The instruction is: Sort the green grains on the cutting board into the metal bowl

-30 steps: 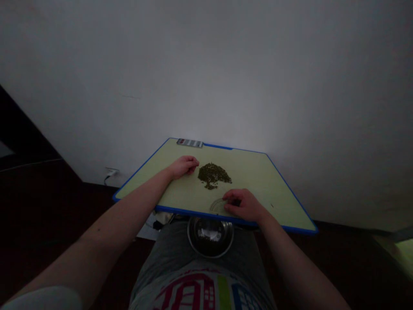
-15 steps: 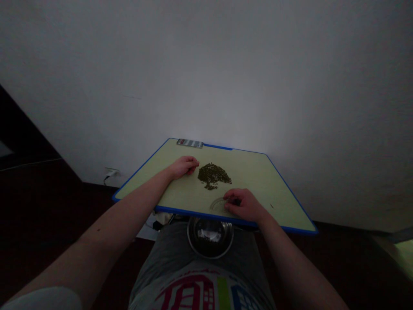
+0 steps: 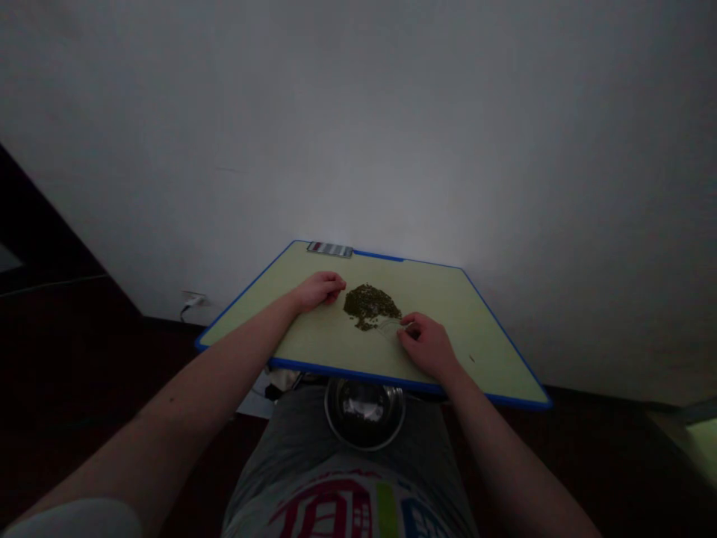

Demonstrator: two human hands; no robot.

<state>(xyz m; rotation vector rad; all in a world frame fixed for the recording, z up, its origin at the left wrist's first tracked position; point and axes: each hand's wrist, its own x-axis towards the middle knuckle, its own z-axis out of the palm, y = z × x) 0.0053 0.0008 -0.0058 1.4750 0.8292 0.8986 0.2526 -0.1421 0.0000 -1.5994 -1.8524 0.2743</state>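
Observation:
A loose pile of small greenish-brown beans or grains [image 3: 370,301] lies on a pale board with a blue rim [image 3: 336,368]. To its left my left hand [image 3: 322,290] rests on the board with fingers curled together; whether something small is between the fingertips is hidden. My right hand [image 3: 429,344] pinches a clear protractor [image 3: 388,326], whose curved edge reaches the near side of the pile. Below the board's near edge, a shiny metal bowl [image 3: 364,441] sits on my lap, its dark contents hard to make out.
A phone [image 3: 329,249] lies along the far edge of the board, close to the pale wall [image 3: 381,149]. One small dark sliver [image 3: 472,359] lies at the board's right. A plugged-in wall socket [image 3: 194,300] is low at left.
My right hand has moved the protractor forward, away from me, from near the board's front edge up to the pile. The left hand has stayed in place.

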